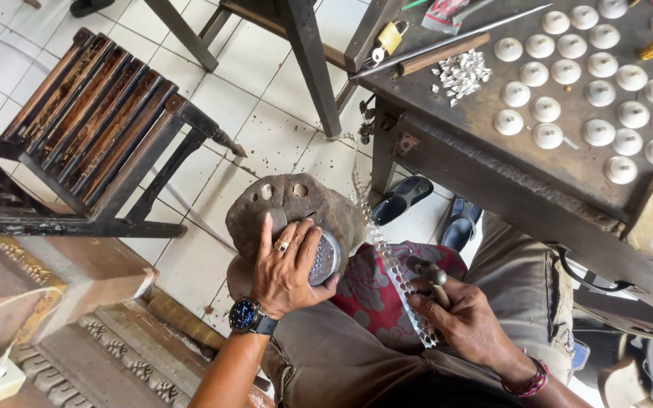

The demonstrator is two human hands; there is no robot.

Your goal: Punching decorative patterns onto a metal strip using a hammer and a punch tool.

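here, left hand (287, 266) gripping silver dome (325, 259), right hand (459, 313) clasping punch (434, 278), workbench edge (493, 177) close

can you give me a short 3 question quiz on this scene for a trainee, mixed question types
1. True or false: the left hand rests on a round silvery piece set in a dark lumpy block.
2. Multiple choice: the right hand has its grip on a) a padlock b) a small dark tool with a knobbed top c) a sandal.
3. Fill in: the white domed pieces lie in rows on the dark ____.

Key: 1 true; 2 b; 3 workbench.
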